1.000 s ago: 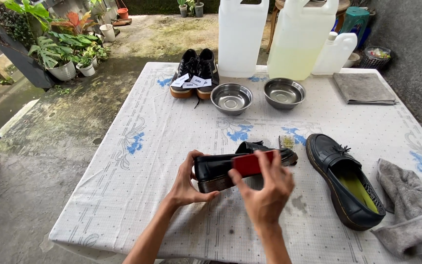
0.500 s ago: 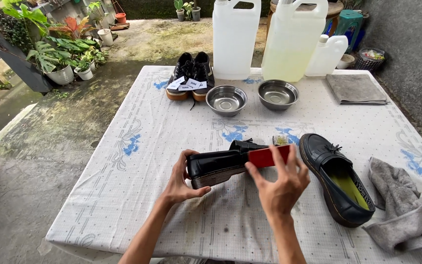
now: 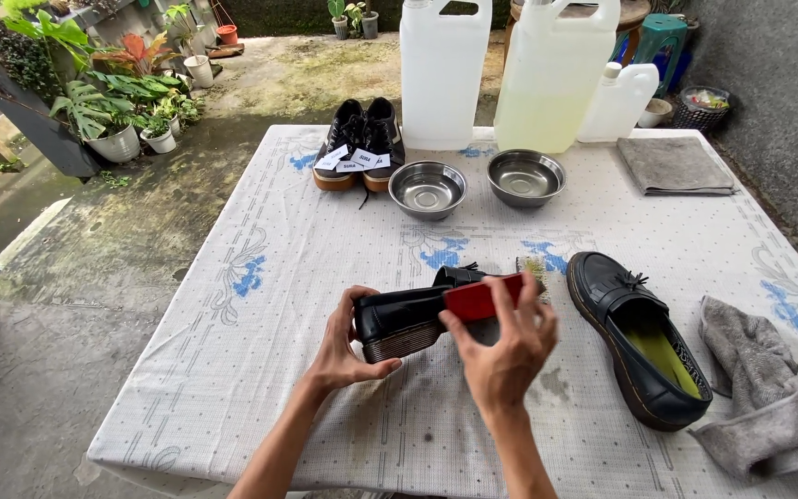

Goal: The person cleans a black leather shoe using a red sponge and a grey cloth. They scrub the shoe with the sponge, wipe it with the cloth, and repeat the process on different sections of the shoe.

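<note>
Right hand [image 3: 508,346] hides most of red brush [image 3: 480,299].

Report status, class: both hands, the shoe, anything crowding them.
Left hand grips black shoe at heel. Right hand holds red brush against it. Second shoe lies apart, right; nothing crowding.
</note>
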